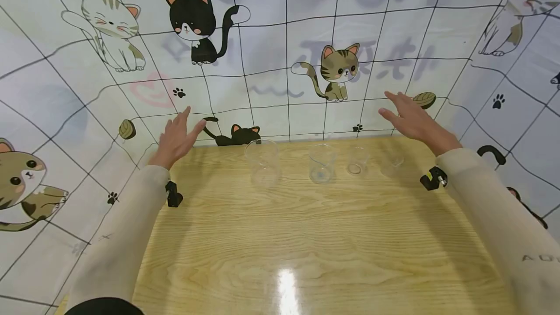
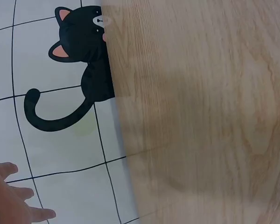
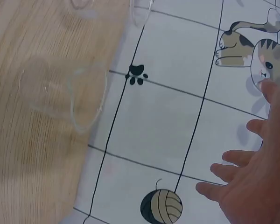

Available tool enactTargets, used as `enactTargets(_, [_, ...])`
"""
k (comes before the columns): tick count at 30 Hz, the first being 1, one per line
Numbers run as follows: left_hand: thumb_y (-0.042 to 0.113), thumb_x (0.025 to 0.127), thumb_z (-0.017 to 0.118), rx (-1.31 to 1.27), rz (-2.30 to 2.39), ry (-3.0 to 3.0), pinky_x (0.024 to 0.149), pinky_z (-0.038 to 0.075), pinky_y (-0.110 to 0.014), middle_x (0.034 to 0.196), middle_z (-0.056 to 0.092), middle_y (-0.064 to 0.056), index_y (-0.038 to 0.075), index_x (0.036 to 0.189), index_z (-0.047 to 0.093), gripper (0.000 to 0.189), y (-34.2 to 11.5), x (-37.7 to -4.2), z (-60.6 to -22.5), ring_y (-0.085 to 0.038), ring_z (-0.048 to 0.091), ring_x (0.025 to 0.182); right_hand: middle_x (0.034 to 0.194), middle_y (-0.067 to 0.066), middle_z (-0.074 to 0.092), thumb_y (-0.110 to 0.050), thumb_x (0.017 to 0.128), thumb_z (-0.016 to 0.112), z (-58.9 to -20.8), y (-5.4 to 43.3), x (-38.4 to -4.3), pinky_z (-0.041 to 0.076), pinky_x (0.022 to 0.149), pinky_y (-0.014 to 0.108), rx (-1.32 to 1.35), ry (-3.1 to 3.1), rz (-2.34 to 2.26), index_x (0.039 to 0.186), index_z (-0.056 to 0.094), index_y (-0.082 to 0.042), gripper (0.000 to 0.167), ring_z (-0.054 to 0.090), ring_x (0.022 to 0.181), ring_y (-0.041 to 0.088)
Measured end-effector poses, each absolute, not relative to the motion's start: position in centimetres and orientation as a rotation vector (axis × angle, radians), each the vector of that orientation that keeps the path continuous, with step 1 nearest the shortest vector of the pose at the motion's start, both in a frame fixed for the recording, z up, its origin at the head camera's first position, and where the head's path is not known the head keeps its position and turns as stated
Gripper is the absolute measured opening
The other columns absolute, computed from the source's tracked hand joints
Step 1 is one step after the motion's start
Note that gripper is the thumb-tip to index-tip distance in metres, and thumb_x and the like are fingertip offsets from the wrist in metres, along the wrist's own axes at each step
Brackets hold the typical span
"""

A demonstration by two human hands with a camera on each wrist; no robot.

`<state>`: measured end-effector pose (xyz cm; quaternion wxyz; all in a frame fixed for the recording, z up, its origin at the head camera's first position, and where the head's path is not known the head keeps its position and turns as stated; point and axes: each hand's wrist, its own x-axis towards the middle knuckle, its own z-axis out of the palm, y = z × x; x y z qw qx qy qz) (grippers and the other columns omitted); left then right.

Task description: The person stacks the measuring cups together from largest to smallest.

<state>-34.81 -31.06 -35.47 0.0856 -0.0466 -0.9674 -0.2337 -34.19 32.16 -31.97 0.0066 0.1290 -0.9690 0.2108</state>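
Several clear, see-through cups stand in a row along the back of the wooden table. The largest cup [image 1: 262, 163] is at the left, then a medium cup [image 1: 321, 164] with a bluish base, a smaller cup [image 1: 358, 161], and a faint small cup [image 1: 392, 160] at the right. My left hand [image 1: 175, 137] is held up left of the row, fingers extended, thumb apart, holding nothing. Beyond the right end of the row, my right hand [image 1: 415, 120] is raised with spread fingers and holds nothing. In the right wrist view a clear cup [image 3: 60, 88] lies apart from that hand.
The wooden table [image 1: 271, 237] fills the middle, with a bright reflection near its front. A white sheet [image 1: 267, 86] printed with cats and grid lines rises behind the table and along both sides. Small black wrist mounts [image 1: 433, 179] sit on the sleeves.
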Motion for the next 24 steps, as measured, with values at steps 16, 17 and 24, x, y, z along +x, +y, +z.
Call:
enactTargets(16, [0.069,0.104,0.034,-0.188,-1.292,-2.632,0.121,0.017,-0.072,0.172,0.015,-0.022,0.024,0.168,0.002,0.084,-28.4,-33.3,-38.3,-0.050,0.020,0.156,0.172,0.022,0.015,-0.055,0.109,0.038,-32.2,26.5,-32.5,0.013,0.122,0.070,0.544,-2.840,0.893,0.167,0.012,-0.014,0.076,0.012,0.158,0.046])
enactTargets(17, [0.069,0.104,0.033,-0.192,-1.297,-2.630,0.121,0.018,-0.071,0.172,0.016,-0.022,0.025,0.168,0.003,0.084,-28.2,-33.2,-38.5,-0.049,0.021,0.156,0.172,0.022,0.016,-0.055,0.109,0.038,-32.3,26.2,-32.4,0.013,0.122,0.070,0.552,-2.843,0.894,0.167,0.012,-0.014,0.076,0.012,0.159,0.046])
enactTargets(24, [0.065,0.106,0.033,-0.272,-1.323,-2.621,0.123,0.019,-0.069,0.171,0.021,-0.021,0.026,0.168,0.006,0.078,-26.6,-32.4,-39.8,-0.044,0.022,0.157,0.172,0.022,0.016,-0.054,0.109,0.040,-33.4,24.8,-31.2,0.015,0.122,0.070,0.598,-2.870,0.905,0.168,0.011,-0.017,0.076,0.013,0.159,0.046])
